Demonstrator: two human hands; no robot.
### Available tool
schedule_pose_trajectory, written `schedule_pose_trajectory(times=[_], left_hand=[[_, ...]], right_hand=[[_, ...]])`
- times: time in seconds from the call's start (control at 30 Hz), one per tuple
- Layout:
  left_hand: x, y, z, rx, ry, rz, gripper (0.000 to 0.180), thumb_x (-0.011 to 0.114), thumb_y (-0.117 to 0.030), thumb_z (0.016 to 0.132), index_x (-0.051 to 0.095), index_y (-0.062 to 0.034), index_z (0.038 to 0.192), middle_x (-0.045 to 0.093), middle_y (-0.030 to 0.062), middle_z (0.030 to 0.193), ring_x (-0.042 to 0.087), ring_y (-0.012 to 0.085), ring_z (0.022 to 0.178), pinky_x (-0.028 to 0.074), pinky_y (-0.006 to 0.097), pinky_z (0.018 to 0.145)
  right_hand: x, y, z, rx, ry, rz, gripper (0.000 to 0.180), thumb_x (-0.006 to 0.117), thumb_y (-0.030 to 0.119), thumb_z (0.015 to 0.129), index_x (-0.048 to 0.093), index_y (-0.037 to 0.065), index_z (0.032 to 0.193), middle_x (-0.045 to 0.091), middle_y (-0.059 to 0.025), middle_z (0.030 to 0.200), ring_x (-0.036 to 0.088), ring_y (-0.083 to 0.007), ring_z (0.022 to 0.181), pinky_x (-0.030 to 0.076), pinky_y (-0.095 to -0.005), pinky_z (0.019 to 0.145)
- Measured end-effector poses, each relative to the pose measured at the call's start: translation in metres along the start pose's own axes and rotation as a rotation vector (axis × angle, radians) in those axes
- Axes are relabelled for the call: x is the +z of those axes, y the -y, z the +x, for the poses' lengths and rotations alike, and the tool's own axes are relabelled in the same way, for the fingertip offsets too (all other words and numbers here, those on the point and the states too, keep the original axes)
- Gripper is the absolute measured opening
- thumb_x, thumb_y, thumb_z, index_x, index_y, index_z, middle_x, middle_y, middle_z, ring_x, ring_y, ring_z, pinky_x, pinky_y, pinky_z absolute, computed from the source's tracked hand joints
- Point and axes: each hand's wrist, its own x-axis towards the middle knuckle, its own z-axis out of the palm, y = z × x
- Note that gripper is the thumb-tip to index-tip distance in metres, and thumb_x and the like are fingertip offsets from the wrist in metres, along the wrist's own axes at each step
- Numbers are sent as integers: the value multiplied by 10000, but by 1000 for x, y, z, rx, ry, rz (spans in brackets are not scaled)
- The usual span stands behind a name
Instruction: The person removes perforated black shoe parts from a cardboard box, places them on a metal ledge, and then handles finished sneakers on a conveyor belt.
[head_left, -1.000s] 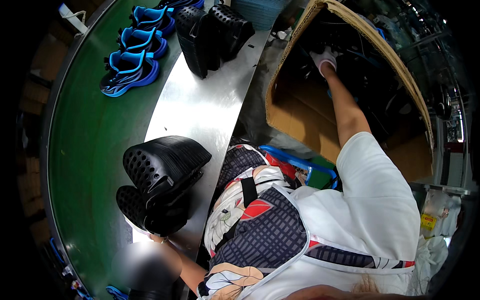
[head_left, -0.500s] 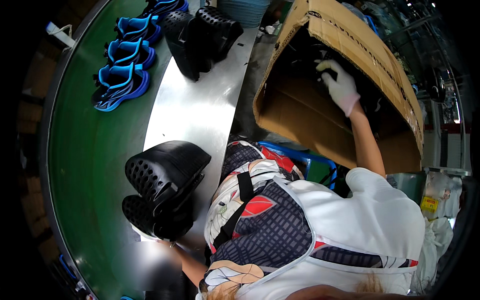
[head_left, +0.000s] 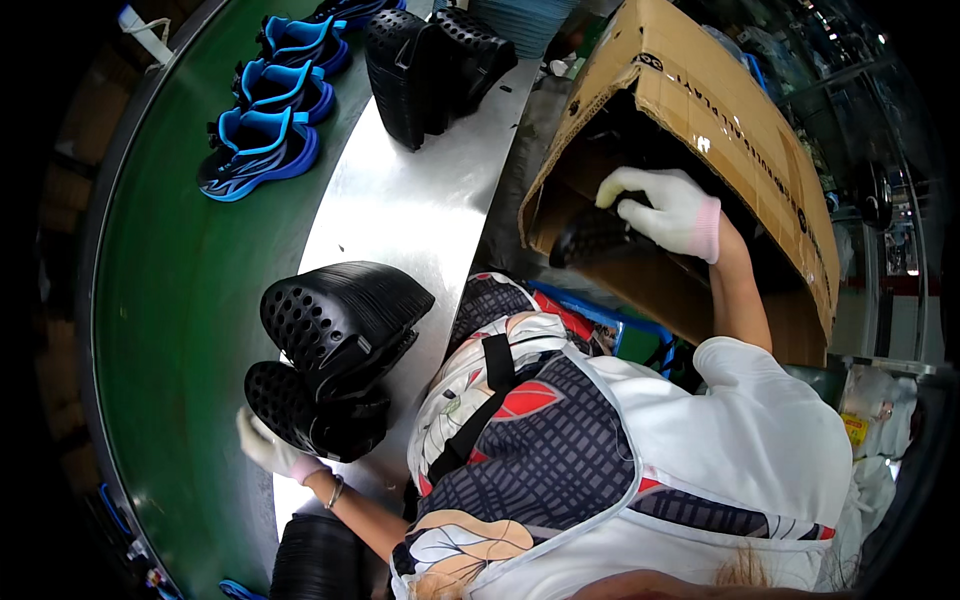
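At the box opening, my right hand (head_left: 665,210), in a white glove with a pink cuff, is closed on a dark perforated plastic shell (head_left: 595,238), somewhat blurred. My left hand (head_left: 268,445), gloved in white, lies at the near left side of a stack of black perforated shells (head_left: 283,405). Its visible fingers are stretched out along the stack; the rest are hidden. Touching that stack on its far side is a larger nested stack of black shells (head_left: 345,320). Both stand on the shiny metal ledge (head_left: 400,215).
A large cardboard box (head_left: 740,110) gapes toward me on the right. More black shell stacks (head_left: 410,75) stand farther along the ledge, another dark stack (head_left: 318,560) near me. Blue-and-black shoes (head_left: 262,150) line the green belt (head_left: 170,300) at far left. A blue frame (head_left: 640,325) shows below the box.
My right hand has drawn back toward the box opening with a dark shell. My left hand shows more beside the near stack. The whole view has shifted slightly.
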Motion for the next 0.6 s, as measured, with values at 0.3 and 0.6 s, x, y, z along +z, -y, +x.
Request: schedule_pose_trajectory(times=[0.3,0.6], left_hand=[[-47,-231,7,-5,9,-550,576,399,-334,985,373,75,1390,544,196,1136,645,228,862,564,274,631],[-19,-259,-14,-161,190,-1009,638,439,-155,929,214,85,1476,459,220,1375,520,269,1227,408,373,1053]], right_hand=[[53,113,10,-618,-279,500,370,485,-69,820,592,-65,1174,635,-153,1199,633,-157,968,504,-284,854],[109,176,44,-1109,-353,418,444,591,-48,795,571,-26,1239,566,-228,1251,615,-333,1082,500,-351,915]])
